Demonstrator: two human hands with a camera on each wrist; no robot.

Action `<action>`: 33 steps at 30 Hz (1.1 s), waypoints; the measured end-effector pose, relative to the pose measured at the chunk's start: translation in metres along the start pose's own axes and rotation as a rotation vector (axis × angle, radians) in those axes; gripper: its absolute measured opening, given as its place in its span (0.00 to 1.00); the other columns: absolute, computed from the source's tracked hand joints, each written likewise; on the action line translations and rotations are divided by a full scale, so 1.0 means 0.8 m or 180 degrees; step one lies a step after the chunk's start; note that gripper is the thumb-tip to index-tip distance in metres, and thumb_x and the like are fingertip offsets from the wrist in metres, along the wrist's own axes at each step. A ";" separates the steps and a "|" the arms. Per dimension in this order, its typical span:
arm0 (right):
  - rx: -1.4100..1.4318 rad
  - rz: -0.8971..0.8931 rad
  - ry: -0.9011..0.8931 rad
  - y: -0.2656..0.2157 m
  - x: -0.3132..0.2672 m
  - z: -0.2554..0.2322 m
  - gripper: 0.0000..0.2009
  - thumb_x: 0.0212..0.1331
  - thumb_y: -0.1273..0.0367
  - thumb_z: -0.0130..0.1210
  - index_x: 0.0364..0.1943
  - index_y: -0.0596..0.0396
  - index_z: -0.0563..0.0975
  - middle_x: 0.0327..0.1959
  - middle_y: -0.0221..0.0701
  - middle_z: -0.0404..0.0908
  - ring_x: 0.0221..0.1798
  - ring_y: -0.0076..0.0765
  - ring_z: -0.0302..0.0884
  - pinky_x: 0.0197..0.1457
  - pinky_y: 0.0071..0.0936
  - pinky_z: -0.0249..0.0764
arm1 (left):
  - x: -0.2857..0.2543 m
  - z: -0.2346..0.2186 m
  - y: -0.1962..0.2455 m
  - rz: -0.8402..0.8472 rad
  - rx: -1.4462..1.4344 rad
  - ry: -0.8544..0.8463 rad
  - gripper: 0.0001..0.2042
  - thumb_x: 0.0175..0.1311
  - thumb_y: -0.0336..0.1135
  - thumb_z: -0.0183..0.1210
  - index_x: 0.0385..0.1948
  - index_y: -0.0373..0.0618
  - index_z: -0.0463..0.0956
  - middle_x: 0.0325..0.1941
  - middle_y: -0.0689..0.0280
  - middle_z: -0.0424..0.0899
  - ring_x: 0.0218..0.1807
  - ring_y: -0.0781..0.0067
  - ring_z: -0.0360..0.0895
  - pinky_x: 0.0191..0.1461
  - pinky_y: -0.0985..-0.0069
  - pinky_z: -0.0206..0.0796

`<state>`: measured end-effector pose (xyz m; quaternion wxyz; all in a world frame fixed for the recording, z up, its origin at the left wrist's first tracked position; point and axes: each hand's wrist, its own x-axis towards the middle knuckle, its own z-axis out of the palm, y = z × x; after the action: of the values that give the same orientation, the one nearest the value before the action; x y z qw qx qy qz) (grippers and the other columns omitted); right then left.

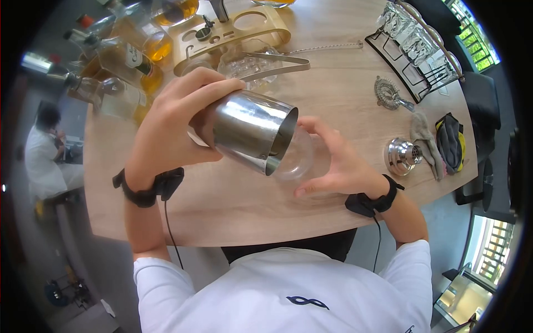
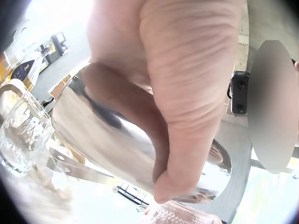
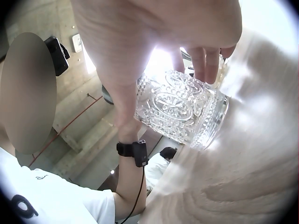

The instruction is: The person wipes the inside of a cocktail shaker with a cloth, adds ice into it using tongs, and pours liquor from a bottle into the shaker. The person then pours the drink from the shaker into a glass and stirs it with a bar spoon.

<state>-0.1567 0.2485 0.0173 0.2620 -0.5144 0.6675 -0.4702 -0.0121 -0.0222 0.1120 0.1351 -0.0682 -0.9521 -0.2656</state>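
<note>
My left hand point(image 1: 175, 119) grips a shiny steel shaker tin point(image 1: 247, 129), tipped on its side with its mouth facing right and down. Fingers and thumb wrap around the tin's body point(image 2: 110, 133) in the left wrist view. With my right hand point(image 1: 341, 164) I hold a clear glass point(image 1: 300, 158) just under the tin's rim, which overlaps it in the head view. Embossed patterns cover the glass point(image 3: 177, 107) in the right wrist view, where it leans close over the table. The tin's contents are hidden.
Bottles point(image 1: 125, 61) crowd the back left beside a wooden bar stand point(image 1: 272, 36). Metal tongs point(image 1: 277, 69) lie over a glass ice container point(image 1: 239, 58). Rightward are a strainer point(image 1: 387, 93), the shaker top point(image 1: 401, 156), cloths point(image 1: 425, 136) and a black rack point(image 1: 400, 75) holding glasses.
</note>
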 end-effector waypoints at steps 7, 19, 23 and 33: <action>0.0096 0.0009 -0.0095 -0.008 0.009 -0.004 0.52 0.35 0.56 0.84 0.69 0.52 0.67 0.63 0.40 0.77 0.66 0.45 0.74 0.70 0.41 0.67 | -0.002 -0.006 0.002 0.0343 0.0746 0.0256 0.42 0.22 0.24 0.75 0.56 0.47 0.82 0.52 0.62 0.80 0.52 0.56 0.77 0.54 0.64 0.73; 0.0150 -0.0241 -0.0027 -0.004 0.010 0.000 0.53 0.32 0.62 0.85 0.69 0.57 0.67 0.62 0.42 0.79 0.65 0.47 0.76 0.71 0.41 0.67 | -0.002 0.005 0.009 0.0895 0.1642 0.0812 0.31 0.34 0.25 0.75 0.51 0.51 0.84 0.48 0.64 0.83 0.50 0.57 0.79 0.58 0.59 0.70; 0.0146 -0.0168 0.0027 0.003 0.008 0.000 0.53 0.33 0.62 0.84 0.69 0.57 0.67 0.61 0.42 0.80 0.66 0.44 0.76 0.72 0.40 0.66 | -0.001 0.006 0.019 0.0957 0.2038 0.0917 0.30 0.36 0.26 0.75 0.51 0.53 0.85 0.49 0.65 0.84 0.52 0.59 0.80 0.61 0.58 0.70; 0.0383 0.0141 0.0110 -0.001 0.007 0.000 0.46 0.37 0.62 0.83 0.66 0.56 0.71 0.60 0.37 0.82 0.65 0.40 0.76 0.72 0.39 0.66 | -0.001 0.014 0.035 0.1107 0.2585 0.1216 0.26 0.42 0.37 0.76 0.49 0.65 0.85 0.56 0.70 0.84 0.60 0.65 0.80 0.69 0.56 0.67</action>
<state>-0.1583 0.2432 0.0185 0.2914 -0.4747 0.6536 -0.5124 -0.0083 0.0076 0.1167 0.3658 -0.1182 -0.9115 0.1464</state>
